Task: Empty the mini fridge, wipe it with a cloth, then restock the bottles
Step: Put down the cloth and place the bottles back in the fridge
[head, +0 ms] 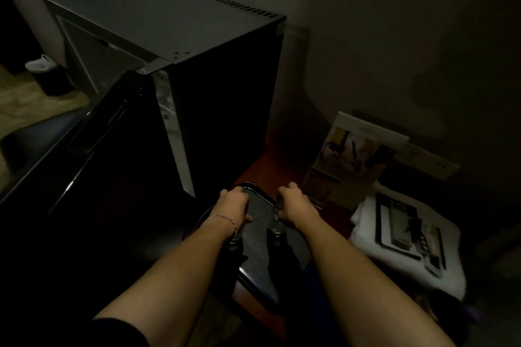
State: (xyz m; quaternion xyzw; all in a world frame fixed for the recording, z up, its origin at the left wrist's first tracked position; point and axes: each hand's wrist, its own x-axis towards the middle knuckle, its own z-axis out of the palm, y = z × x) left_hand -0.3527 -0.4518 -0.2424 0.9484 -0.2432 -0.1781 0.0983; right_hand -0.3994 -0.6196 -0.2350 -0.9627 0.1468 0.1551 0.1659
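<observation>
The black mini fridge (220, 110) stands on the left with its door (70, 155) swung open toward me; only a thin strip of its lit inside shows. A black tray (256, 236) lies on the reddish wooden surface in front of the fridge. My left hand (231, 204) grips the top of a clear bottle (235, 238) over the tray's left side. My right hand (293, 205) grips a second clear bottle (275, 227) over the tray's right side. The dim light hides the lower parts of both bottles.
A folded white towel (375, 222) with a dark holder and a remote control (406, 228) on it lies to the right. A brochure (358, 149) and a socket panel (431, 162) lean at the wall. A bin with a white liner (42, 70) stands far left.
</observation>
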